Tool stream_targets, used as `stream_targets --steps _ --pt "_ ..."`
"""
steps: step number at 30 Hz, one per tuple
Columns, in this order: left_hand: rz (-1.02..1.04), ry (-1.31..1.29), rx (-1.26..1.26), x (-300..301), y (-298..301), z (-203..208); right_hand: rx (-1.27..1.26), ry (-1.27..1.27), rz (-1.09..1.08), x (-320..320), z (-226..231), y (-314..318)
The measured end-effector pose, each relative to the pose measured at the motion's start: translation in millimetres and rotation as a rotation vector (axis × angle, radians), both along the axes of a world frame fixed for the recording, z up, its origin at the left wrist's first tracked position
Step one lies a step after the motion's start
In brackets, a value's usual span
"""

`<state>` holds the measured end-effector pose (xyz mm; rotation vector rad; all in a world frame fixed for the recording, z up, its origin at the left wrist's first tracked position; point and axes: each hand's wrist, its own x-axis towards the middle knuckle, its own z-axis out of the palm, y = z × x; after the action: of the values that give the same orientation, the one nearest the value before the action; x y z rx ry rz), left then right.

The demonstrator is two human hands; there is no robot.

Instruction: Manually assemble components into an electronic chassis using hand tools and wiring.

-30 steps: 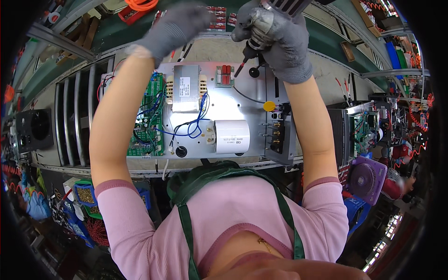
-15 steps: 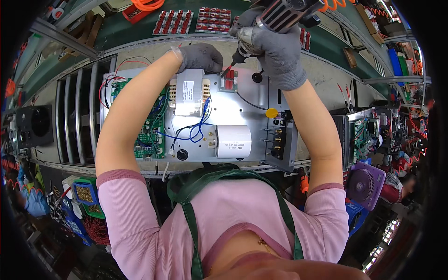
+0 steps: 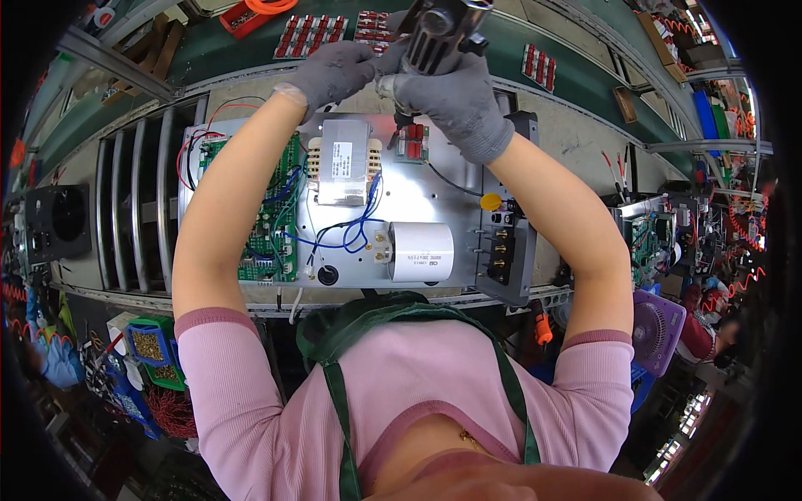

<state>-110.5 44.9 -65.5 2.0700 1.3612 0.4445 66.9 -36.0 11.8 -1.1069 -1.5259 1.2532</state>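
Note:
My right hand [image 3: 459, 104], in a grey glove, grips a black and silver power screwdriver [image 3: 439, 37]. Its lower end reaches down beside a small green board with red parts [image 3: 413, 144] on a metal chassis plate [image 3: 426, 200]. My left hand [image 3: 334, 77], also gloved, is closed just left of the screwdriver, above the transformer's far end; what its fingers hold, if anything, is hidden. The silver transformer [image 3: 344, 163] sits on the plate, with blue wires [image 3: 355, 234] leading from it. A white cylindrical capacitor [image 3: 422, 250] lies nearer me.
A large green circuit board [image 3: 271, 217] fills the plate's left side, partly behind my left forearm. A black terminal panel [image 3: 505, 250] stands at the right. Beyond, a green bench [image 3: 493, 58] bears groups of red-part boards [image 3: 311, 36]. Metal rollers [image 3: 138, 209] lie left.
My left hand has moved up and left, away from the transformer's far edge. My right hand and the screwdriver have shifted left and tilted more upright. The chassis has hardly moved.

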Motion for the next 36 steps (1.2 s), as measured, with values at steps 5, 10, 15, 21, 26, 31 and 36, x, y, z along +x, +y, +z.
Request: stream_targets --steps 5,10,15,21,26,31,36 --pt "-0.218 -0.164 -0.366 3.1 -27.5 62.7 -0.025 0.028 0.01 5.1 1.1 -0.2" --pt "-0.332 -0.712 -0.253 24.0 -63.2 72.7 0.011 0.151 -0.024 5.3 24.2 -9.3" --pt "-0.215 -0.502 -0.145 45.8 -71.2 91.6 0.237 0.048 0.004 17.8 54.4 -17.2" --pt "-0.029 -0.699 -0.159 48.6 -85.9 96.5 1.315 -0.698 -0.468 49.0 84.7 -21.1" --pt "0.035 -0.662 -0.156 54.9 -100.3 104.3 1.312 -0.782 -0.408 57.4 88.6 -37.7" --pt "-0.002 -0.676 -0.06 59.7 -101.9 104.4 0.224 0.205 -0.166 50.4 92.5 -54.9" --pt "-0.082 -0.586 -0.045 68.0 -103.4 124.8 0.314 0.361 -0.064 26.5 90.5 -42.2"
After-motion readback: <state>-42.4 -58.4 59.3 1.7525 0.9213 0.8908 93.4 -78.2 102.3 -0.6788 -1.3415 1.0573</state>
